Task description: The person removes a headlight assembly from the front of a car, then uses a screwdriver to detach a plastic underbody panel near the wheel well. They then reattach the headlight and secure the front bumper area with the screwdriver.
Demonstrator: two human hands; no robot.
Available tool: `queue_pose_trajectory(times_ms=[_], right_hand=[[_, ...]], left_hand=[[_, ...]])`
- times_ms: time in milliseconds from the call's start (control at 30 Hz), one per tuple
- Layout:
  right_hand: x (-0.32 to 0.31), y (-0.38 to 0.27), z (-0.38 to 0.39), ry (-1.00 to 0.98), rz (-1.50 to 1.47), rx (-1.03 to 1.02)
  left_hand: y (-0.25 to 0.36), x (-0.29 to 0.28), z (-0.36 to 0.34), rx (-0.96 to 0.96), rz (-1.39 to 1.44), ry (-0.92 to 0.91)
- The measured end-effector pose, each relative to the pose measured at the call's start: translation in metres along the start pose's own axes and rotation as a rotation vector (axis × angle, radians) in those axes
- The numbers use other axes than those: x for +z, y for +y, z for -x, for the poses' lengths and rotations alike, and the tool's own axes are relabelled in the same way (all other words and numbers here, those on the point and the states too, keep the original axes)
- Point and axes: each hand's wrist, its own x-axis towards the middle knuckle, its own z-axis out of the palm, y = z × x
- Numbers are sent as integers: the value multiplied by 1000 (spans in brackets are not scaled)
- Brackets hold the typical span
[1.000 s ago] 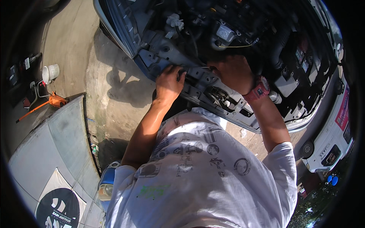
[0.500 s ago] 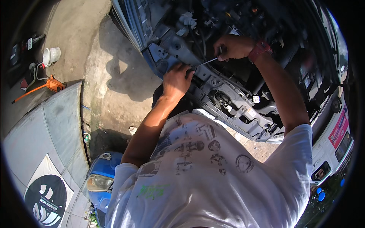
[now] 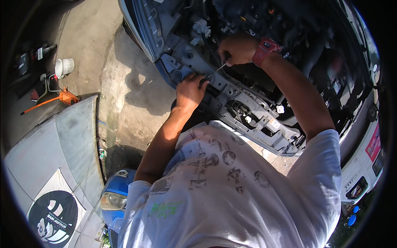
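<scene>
My right hand point(image 3: 240, 49), with a red watch point(image 3: 264, 50) on its wrist, is closed around one end of a slim metal hand tool point(image 3: 218, 70). The tool slants down to the left, and its far end meets the car's grey front panel point(image 3: 225, 86) beside the fingertips of my left hand point(image 3: 190, 91). My left fingers are curled over the panel's edge at that spot; what they grip is hidden. Whether the tool is a wrench or a screwdriver I cannot make out. Beyond both hands lies the open engine bay point(image 3: 289, 45), dark with hoses and parts.
A car headlight point(image 3: 113, 200) on a blue body is close at lower left. Farther left are a grey panel point(image 3: 78, 136), an orange floor jack point(image 3: 68, 97) and a white bucket point(image 3: 64, 67). A white vehicle point(image 3: 357, 182) stands at the right.
My right hand has moved left and slightly up, swinging the tool to a steeper slant. My left hand stays at the same spot on the panel. The view has shifted slightly.
</scene>
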Motion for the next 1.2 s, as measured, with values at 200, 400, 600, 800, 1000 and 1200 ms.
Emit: queue_pose_trajectory(times_ms=[200, 400, 600, 800, 1000, 1200], right_hand=[[48, 51, 8, -46, -483, 7], [60, 38, 17, 215, -138, 32], [84, 55, 3, 8, -492, 169], [119, 56, 17, 235, -601, 155], [124, 22, 80, 493, -884, 275], [140, -61, 111, 639, -1175, 402]], left_hand=[[2, 0, 3, -23, -14, -20], [1, 2, 4, 35, 27, 45], [6, -3, 1, 2, 20, 8], [9, -15, 3, -3, 116, 32], [-26, -41, 32, -558, 1238, 51], [-57, -82, 59, -504, 1570, 14]])
